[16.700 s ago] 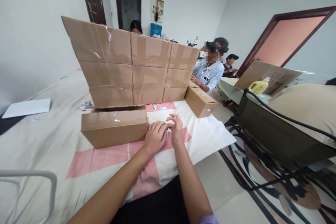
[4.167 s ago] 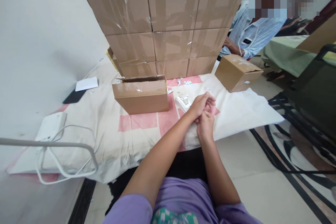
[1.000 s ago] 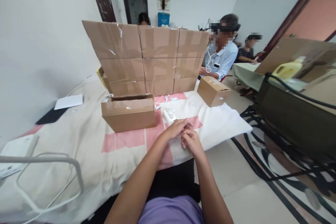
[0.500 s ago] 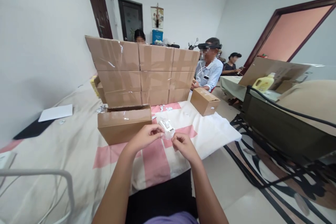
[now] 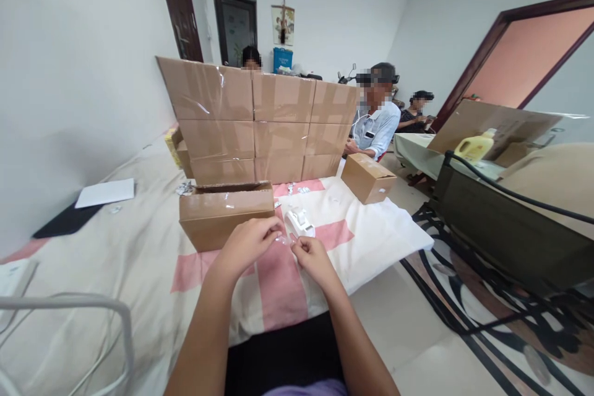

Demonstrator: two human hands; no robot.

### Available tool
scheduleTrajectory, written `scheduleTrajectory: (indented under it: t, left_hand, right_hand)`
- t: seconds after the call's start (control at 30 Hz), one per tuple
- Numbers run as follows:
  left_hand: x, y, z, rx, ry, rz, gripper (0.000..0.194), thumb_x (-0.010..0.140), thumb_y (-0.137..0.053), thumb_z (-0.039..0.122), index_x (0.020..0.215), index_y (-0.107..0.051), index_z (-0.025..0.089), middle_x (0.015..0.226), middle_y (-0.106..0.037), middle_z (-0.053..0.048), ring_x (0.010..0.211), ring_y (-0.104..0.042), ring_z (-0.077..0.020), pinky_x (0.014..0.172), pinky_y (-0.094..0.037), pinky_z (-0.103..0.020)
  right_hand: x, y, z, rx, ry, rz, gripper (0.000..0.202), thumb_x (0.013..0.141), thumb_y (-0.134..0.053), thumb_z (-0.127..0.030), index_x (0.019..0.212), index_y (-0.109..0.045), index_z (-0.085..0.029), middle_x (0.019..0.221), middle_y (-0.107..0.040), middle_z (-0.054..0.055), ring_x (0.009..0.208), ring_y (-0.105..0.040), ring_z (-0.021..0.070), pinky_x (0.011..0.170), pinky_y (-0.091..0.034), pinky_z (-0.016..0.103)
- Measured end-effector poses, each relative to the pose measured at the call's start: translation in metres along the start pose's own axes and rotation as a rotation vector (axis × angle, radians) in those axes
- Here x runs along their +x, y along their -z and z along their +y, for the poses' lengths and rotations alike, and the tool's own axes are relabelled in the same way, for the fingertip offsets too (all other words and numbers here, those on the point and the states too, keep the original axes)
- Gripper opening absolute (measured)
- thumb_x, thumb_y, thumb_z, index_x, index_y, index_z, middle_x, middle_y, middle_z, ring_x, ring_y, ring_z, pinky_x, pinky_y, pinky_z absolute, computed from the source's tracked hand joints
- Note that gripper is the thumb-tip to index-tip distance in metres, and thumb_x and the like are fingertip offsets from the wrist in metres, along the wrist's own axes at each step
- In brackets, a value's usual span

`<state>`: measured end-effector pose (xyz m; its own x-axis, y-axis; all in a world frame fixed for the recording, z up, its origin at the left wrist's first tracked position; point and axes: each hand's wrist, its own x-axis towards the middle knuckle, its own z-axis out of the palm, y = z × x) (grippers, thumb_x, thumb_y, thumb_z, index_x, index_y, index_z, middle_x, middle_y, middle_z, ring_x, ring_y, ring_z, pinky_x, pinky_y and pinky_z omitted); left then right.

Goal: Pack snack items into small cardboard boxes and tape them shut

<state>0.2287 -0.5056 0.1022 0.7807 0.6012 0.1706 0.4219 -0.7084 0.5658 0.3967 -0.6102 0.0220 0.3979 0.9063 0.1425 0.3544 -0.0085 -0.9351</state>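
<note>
My left hand [image 5: 254,240] is closed in a pinch, thumb against fingers, on a small piece of clear plastic film [image 5: 281,240]. My right hand [image 5: 312,255] pinches the film's other side, so it spans the short gap between my fingertips. Whether it is a bag or a strip of tape I cannot tell. Just beyond my fingers a white tape dispenser [image 5: 300,223] sits on the pink and white cloth [image 5: 281,284]. Left of it, close to my left hand, stands a cardboard box [image 5: 223,216] with its top partly open.
A wall of taped cardboard boxes [image 5: 278,117] rises behind. Another carton [image 5: 369,178] stands at the table's right edge. White sheets [image 5: 106,192] lie on the left, and a grey metal tube [image 5: 69,303] curves in at lower left. A person in a light blue shirt [image 5: 383,127] sits behind.
My right hand has shifted left, nearer to my left hand, with the film between them. The film no longer overlaps the dispenser as much. The view has shifted slightly.
</note>
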Motion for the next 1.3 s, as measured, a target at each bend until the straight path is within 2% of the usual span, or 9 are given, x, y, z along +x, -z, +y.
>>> scheduleTrajectory:
  t: [0.3,0.47,0.57,0.67,0.77,0.87,1.07,1.2,1.3]
  left_hand:
    - [0.0,0.0,-0.008,0.004,0.004,0.089,0.025,0.098,-0.044,0.031,0.098,-0.069,0.03,0.106,-0.077,0.003,0.098,-0.07,-0.0229,0.076,-0.043,-0.031]
    - [-0.005,0.007,-0.015,-0.002,0.045,0.163,0.027,0.099,-0.043,0.032,0.099,-0.07,0.031,0.106,-0.077,0.002,0.097,-0.07,-0.024,0.075,-0.043,-0.032]
    - [-0.01,0.013,-0.022,-0.027,0.087,0.204,0.028,0.101,-0.041,0.035,0.101,-0.069,0.031,0.11,-0.076,0.002,0.1,-0.07,-0.0239,0.078,-0.044,-0.032]
    - [-0.016,0.02,-0.029,-0.048,0.132,0.236,0.03,0.102,-0.039,0.037,0.107,-0.069,0.032,0.113,-0.075,0.002,0.104,-0.068,-0.025,0.083,-0.045,-0.034]
    - [-0.021,0.028,-0.036,-0.046,0.159,0.269,0.031,0.101,-0.039,0.035,0.113,-0.067,0.031,0.116,-0.075,0.0,0.107,-0.067,-0.0269,0.087,-0.045,-0.036]
    - [-0.024,0.032,-0.043,-0.06,0.16,0.322,0.032,0.101,-0.039,0.036,0.116,-0.066,0.029,0.12,-0.074,-0.001,0.112,-0.065,-0.0273,0.093,-0.044,-0.037]
    - [-0.029,0.039,-0.056,-0.051,0.182,0.401,0.032,0.101,-0.042,0.041,0.114,-0.067,0.026,0.116,-0.073,-0.003,0.104,-0.066,-0.025,0.088,-0.045,-0.034]
    - [-0.029,0.058,-0.059,-0.06,0.187,0.439,0.033,0.097,-0.048,0.044,0.11,-0.071,0.024,0.087,-0.07,-0.002,0.079,-0.062,-0.0208,0.074,-0.044,-0.032]
    - [-0.018,0.077,-0.065,-0.219,0.045,0.424,0.033,0.095,-0.052,0.045,0.105,-0.071,0.021,0.065,-0.055,0.001,0.065,-0.053,-0.017,0.067,-0.042,-0.03]
  right_hand:
    - [0.018,-0.001,0.004,-0.101,0.023,-0.015,0.044,0.086,-0.06,-0.042,0.059,-0.031,-0.023,0.055,-0.031,-0.006,0.056,-0.033,0.011,0.055,-0.023,0.027]
    - [0.027,0.0,0.007,-0.073,0.068,0.086,0.035,0.086,-0.06,-0.039,0.063,-0.04,-0.023,0.059,-0.044,-0.005,0.06,-0.045,0.013,0.059,-0.034,0.027]
    - [0.04,0.002,-0.002,-0.048,0.157,0.187,0.019,0.086,-0.063,-0.039,0.083,-0.054,-0.022,0.082,-0.062,0.001,0.08,-0.06,0.018,0.072,-0.046,0.029]
    - [0.062,0.002,-0.017,-0.06,0.282,0.228,0.043,0.085,-0.068,-0.041,0.121,-0.056,-0.021,0.127,-0.062,0.013,0.118,-0.06,0.0262,0.093,-0.052,0.038]
    - [0.091,-0.005,-0.032,-0.132,0.405,0.167,0.073,0.085,-0.07,-0.044,0.148,-0.042,-0.019,0.157,-0.043,0.019,0.147,-0.04,0.0315,0.118,-0.038,0.05]
    - [0.12,-0.02,-0.042,-0.162,0.522,0.069,0.077,0.09,-0.067,-0.044,0.156,-0.037,-0.019,0.167,-0.032,0.018,0.156,-0.026,0.0308,0.128,-0.022,0.052]
    - [0.148,-0.047,-0.033,-0.086,0.617,-0.11,0.036,0.094,-0.048,-0.021,0.116,-0.075,-0.022,0.135,-0.068,0.011,0.141,-0.051,0.0252,0.125,-0.031,0.048]
    - [0.147,-0.049,-0.02,0.012,0.61,-0.105,0.03,0.095,-0.05,-0.025,0.102,-0.079,-0.025,0.133,-0.07,0.008,0.148,-0.044,0.0271,0.126,-0.028,0.052]
    - [0.146,-0.05,-0.015,0.09,0.631,-0.128,0.029,0.098,-0.051,-0.033,0.103,-0.079,-0.026,0.134,-0.07,0.007,0.149,-0.041,0.027,0.127,-0.028,0.052]
